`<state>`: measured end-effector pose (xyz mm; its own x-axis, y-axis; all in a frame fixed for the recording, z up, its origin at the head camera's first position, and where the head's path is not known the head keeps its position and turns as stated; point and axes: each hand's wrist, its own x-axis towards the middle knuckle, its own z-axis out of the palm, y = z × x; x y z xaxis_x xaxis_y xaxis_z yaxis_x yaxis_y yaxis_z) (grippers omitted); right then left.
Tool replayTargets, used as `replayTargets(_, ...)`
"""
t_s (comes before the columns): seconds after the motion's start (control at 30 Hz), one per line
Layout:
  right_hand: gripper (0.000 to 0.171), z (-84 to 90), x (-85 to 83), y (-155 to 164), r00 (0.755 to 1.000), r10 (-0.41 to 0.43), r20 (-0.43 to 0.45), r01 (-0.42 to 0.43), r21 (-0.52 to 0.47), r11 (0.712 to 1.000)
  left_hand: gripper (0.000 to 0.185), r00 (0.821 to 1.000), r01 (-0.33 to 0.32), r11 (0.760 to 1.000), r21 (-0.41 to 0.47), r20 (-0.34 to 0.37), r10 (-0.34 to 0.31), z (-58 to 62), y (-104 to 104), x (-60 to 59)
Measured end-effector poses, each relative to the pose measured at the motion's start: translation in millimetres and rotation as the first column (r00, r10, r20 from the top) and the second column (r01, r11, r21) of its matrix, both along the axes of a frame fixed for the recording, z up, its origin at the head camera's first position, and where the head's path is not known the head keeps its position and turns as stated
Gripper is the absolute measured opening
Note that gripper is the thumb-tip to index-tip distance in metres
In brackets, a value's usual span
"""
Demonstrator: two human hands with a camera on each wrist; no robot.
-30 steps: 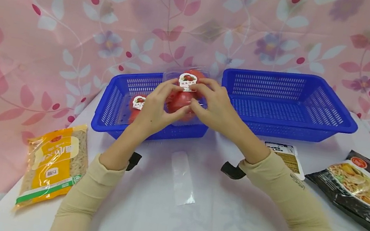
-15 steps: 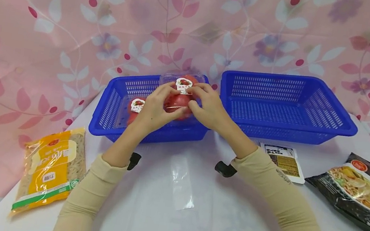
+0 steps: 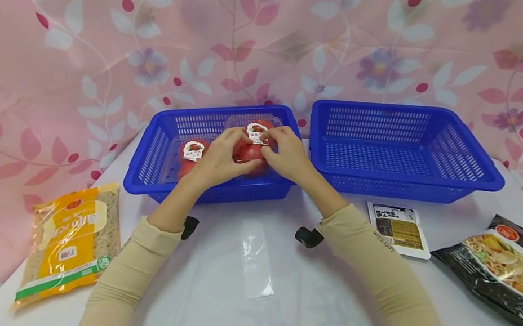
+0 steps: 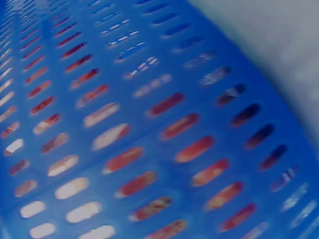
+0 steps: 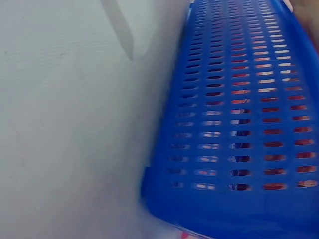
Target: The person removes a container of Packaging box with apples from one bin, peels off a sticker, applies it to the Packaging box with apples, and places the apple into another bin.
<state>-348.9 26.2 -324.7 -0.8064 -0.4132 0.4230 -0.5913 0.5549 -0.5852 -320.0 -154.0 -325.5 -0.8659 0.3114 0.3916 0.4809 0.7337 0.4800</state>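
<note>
While the thin clear plastic clamshell of red tomatoes [image 3: 252,147] is being lowered at frame centre into the blue slotted plastic basket [image 3: 161,147], it is being pinched at both ends by the left hand [image 3: 218,159] and right hand [image 3: 287,154]; the shell is judged light, crushable and slippery, so its stiffer rims are being favoured.

Two baskets [image 3: 158,164] [image 3: 464,178] side by side, tomato boxes [image 3: 255,139] in the left, noodle packets [image 3: 72,236] [image 3: 511,271] nearer, outside them.
</note>
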Motion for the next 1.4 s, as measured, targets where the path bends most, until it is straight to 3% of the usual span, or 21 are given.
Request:
replayTargets(0.1,0.023,-2.5,-2.1,-4.4,1.000,-0.011,0.021,0.010,0.024,1.000,0.048,0.998,0.009,1.000,-0.019,0.059,-0.008,-3.9,-4.2,-2.9)
replayTargets(0.37,0.023,-2.4,-7.3,-12.4,0.992,-0.010,0.125,-0.003,0.099,0.995,0.046,0.991,0.110,0.993,-0.039,0.088,-0.106,-8.7,-11.8,-10.4)
replayTargets(0.63,0.023,-5.7,-9.0,-13.9,0.986,-0.003,0.166,-0.019,0.128,0.992,0.053,0.978,0.075,0.993,-0.092,0.202,-0.055,-9.2,-12.7,-10.5)
replayTargets(0.9,0.027,-9.2,-14.4,-13.3,0.978,-0.005,0.208,-0.034,0.180,0.983,0.067,0.943,0.090,0.978,-0.187,0.333,-0.023,-6.7,-10.8,-9.3)
replayTargets(1.2,0.030,-11.6,-16.8,-13.2,0.977,0.008,0.211,-0.059,0.237,0.970,0.069,0.934,0.066,0.968,-0.243,0.358,0.026,-4.8,-9.5,-10.4)
replayTargets(1.4,0.029,-12.3,-14.4,-13.5,0.979,0.008,0.205,-0.065,0.274,0.960,0.066,0.919,0.062,0.976,-0.210,0.394,0.027,-5.8,-10.5,-10.5)
